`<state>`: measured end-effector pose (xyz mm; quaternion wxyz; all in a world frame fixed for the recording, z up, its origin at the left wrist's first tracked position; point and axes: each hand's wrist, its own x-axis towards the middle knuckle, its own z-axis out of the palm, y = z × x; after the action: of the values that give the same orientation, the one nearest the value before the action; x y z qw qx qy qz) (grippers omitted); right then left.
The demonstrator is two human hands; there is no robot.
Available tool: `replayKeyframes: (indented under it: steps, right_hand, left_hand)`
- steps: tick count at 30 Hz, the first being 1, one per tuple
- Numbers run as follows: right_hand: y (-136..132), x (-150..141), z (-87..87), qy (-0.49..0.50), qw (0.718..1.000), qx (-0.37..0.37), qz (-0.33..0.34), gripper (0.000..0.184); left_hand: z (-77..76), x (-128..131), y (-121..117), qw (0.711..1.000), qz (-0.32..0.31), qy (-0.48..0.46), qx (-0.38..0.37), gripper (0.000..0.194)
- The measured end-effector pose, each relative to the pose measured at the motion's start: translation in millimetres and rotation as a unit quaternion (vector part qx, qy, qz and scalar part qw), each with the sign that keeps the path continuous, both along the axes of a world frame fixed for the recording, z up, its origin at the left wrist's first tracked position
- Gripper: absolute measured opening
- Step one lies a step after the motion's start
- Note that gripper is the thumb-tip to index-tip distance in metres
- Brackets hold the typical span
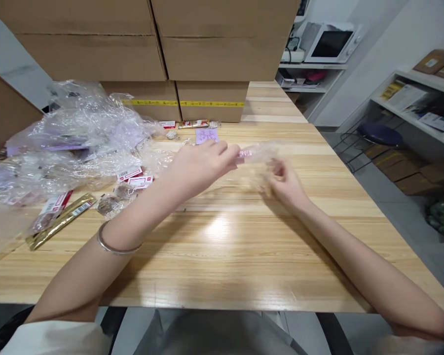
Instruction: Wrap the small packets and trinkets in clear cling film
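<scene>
Over the middle of the table, my left hand (210,160) is closed on a clear plastic bag (261,150) with pink printing near the grip. The bag stretches to the right, and its far end is blurred. At that end my right hand (286,185) is smeared by motion, its fingers curled in a pinch against the thin film. What lies inside the bag, if anything, I cannot make out. Behind my left hand lies a small purple printed sheet (207,135). Left of my forearm rest red-and-white packets (140,182) and a small clear-wrapped brown item (109,204).
A heap of crumpled clear plastic bags (92,128) covers the table's left side. A gold stick packet (61,222) lies in front of it. Large cardboard boxes (222,54) stand stacked along the back. Shelves with a microwave (331,43) and a blue stool (379,134) are beyond the right edge.
</scene>
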<state>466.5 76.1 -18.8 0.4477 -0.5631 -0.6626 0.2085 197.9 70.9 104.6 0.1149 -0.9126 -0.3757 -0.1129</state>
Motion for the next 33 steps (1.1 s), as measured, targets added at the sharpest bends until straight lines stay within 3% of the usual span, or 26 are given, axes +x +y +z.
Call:
replayKeyframes:
  steps: [2,3,5,7,9,11,14,18,20,22,25,28,29,31,33]
  right_hand:
    - [-8.6,6.1,13.9,-0.02,0.991,0.129,-0.042,0.05]
    - [-15.6,6.3,21.3,-0.06,0.977,0.201,-0.025,0.051]
    - [-32.2,1.5,32.2,-0.196,0.932,0.294,0.086,0.056]
    - [-47.5,-6.6,34.2,-0.33,0.868,0.298,0.221,0.055]
    - [-57.3,-12.9,28.5,-0.387,0.827,0.277,0.299,0.048]
    - [-60.3,-14.3,21.0,-0.373,0.833,0.237,0.333,0.041]
    - [-54.7,-8.4,17.5,-0.286,0.888,0.1,0.347,0.035]
    - [-41.6,2.2,23.9,-0.144,0.917,-0.105,0.356,0.033]
    - [-36.5,5.0,23.4,-0.113,0.924,-0.174,0.321,0.042]
    - [-32.6,6.4,18.4,-0.139,0.936,-0.2,0.256,0.049]
    - [-29.2,7.6,8.8,-0.251,0.947,-0.169,0.107,0.042]
    - [-30.7,7.5,7.7,-0.317,0.948,-0.03,-0.02,0.032]
    - [-32.5,6.3,9.5,-0.326,0.945,0.029,-0.01,0.034]
    - [-37.4,1.7,13.4,-0.338,0.929,0.113,0.097,0.045]
    - [-42.0,-5.3,14.2,-0.34,0.903,0.124,0.229,0.059]
  left_hand:
    - [-16.8,2.8,-11.4,0.993,-0.042,0.068,0.093,0.027]
    - [-28.4,4.6,-18.2,0.986,-0.067,0.089,0.126,0.029]
    - [-54.7,7.7,-32.7,0.975,-0.109,0.103,0.166,0.03]
    - [-79.7,8.3,-46.0,0.967,-0.147,0.1,0.182,0.028]
    - [-96.9,4.5,-55.4,0.967,-0.169,0.096,0.163,0.026]
    - [-102.6,-4.7,-59.0,0.977,-0.171,0.085,0.095,0.025]
    - [-92.3,-26.8,-52.1,0.987,-0.129,0.038,-0.088,0.031]
    - [-72.4,-57.1,-27.5,0.935,-0.063,-0.085,-0.34,0.028]
    - [-70.7,-66.5,-15.5,0.903,-0.031,-0.134,-0.407,0.029]
    - [-74.0,-70.5,-8.5,0.892,0.003,-0.146,-0.428,0.033]
    - [-80.3,-67.7,-10.6,0.912,0.038,-0.094,-0.398,0.033]
    - [-83.6,-57.0,-24.5,0.969,0.088,-0.045,-0.225,0.029]
    - [-84.5,-52.5,-30.0,0.984,0.09,-0.047,-0.148,0.026]
    - [-87.2,-43.8,-39.7,0.997,0.031,-0.058,-0.05,0.025]
    - [-91.5,-37.5,-45.8,0.995,-0.066,-0.049,-0.049,0.032]
